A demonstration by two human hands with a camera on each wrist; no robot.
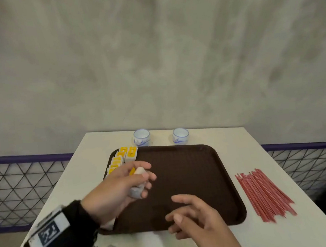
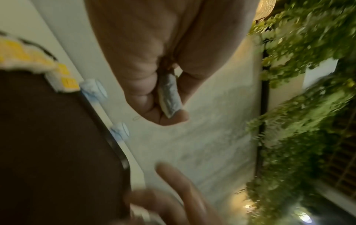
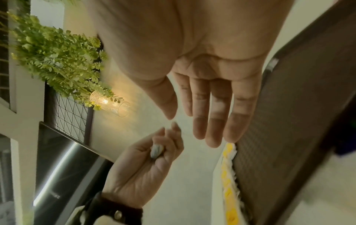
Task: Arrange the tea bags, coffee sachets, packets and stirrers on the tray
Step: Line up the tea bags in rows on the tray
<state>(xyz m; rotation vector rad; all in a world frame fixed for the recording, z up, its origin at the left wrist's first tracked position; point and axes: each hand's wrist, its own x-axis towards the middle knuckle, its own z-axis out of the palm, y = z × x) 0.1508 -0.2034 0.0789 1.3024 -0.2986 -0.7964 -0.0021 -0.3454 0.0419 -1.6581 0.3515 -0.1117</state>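
1. We see a white rectangular table [image 1: 228, 137] against a grey mottled wall [image 1: 152, 55].
2. A dark brown textured plastic tray [image 1: 192, 179] lies at the table's middle.
3. A loose bundle of thin red stirrers [image 1: 265, 195] lies on the table just right of the tray.
4. Our left hand [image 1: 114, 188] hovers over the tray's left part, fingers curled round a small stack of white tea bags [image 1: 136, 182].
5. Our right hand [image 1: 194, 217] hovers over the tray's near edge, fingers loosely spread and holding nothing.
6. A row of white tea bags with yellow tags [image 1: 122, 158] lines the tray's left edge, running to its far left corner.
7. Two small white cups with blue patterns [image 1: 141, 138] stand on the table just beyond the tray's far edge.
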